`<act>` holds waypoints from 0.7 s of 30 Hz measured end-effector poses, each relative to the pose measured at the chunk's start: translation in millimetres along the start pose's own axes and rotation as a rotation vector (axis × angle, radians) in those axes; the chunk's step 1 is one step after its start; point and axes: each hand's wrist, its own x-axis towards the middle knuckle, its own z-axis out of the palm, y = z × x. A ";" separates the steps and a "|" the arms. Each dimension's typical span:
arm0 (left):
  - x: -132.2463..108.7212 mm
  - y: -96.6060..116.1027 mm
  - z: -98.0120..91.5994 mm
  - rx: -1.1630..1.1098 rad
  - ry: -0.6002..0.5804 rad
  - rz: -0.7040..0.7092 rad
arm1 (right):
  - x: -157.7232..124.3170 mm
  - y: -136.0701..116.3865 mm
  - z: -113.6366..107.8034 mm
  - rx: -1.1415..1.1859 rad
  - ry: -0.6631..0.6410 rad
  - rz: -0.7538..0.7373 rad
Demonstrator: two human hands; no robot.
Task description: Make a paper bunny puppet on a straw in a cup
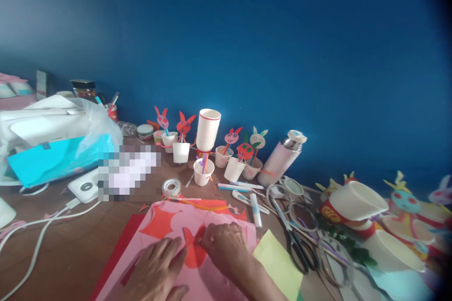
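Observation:
A red paper rabbit-head cutout (195, 255) with two pointed ears lies on a pink paper sheet (173, 214) in front of me. My left hand (157, 265) rests flat on the pink sheet, left of the cutout, its fingers stretched out. My right hand (229, 247) is closed, with curled fingertips at the cutout's right ear; the exact grip is partly hidden. Other red paper pieces (157, 224) lie on the pink sheet, and a darker red sheet (120, 249) shows beneath it.
Rabbit-topped paper cups (181, 153) and a cup stack (208, 131) stand along the blue wall. Rightward are a thermos (280, 160), glue stick (256, 210), utility knife (243, 197), scissors (294, 244) and yellow paper (278, 263). A tape roll (171, 187) and white cable (38, 240) lie leftward.

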 end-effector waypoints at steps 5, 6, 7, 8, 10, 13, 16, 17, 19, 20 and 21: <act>-0.8 -0.7 -2.0 0.021 -0.015 -0.010 | -0.5 1.3 0.8 0.066 -0.023 0.081; 1.0 0.1 -5.6 0.015 -0.022 -0.018 | -0.7 1.5 1.1 0.081 -0.027 0.106; 3.2 0.6 -9.5 0.007 -0.029 -0.021 | -1.1 1.9 1.2 0.096 -0.030 0.129; 5.6 0.8 -13.2 -0.001 -0.037 -0.024 | -1.4 2.3 0.8 0.111 -0.033 0.149; 10.3 -0.7 -19.0 -0.022 -0.046 -0.018 | -2.1 3.8 -1.8 0.145 -0.042 0.181; 12.8 -7.0 -19.9 -0.066 -0.030 -0.032 | -2.5 7.4 -9.7 0.198 -0.061 0.220; 7.8 -15.3 -9.2 -0.133 0.004 -0.111 | -2.0 11.3 -16.9 0.251 -0.084 0.248; 5.2 -17.7 -3.9 -0.160 0.008 -0.142 | -2.0 12.2 -17.9 0.268 -0.093 0.254; 0.6 -20.8 5.6 -0.227 -0.015 -0.197 | -2.5 12.4 -17.8 0.305 -0.111 0.266; -0.8 -21.4 8.6 -0.272 -0.037 -0.240 | -3.3 11.7 -17.0 0.326 -0.120 0.274; -1.5 -21.2 9.6 -0.327 -0.072 -0.284 | -4.3 10.5 -16.2 0.346 -0.127 0.279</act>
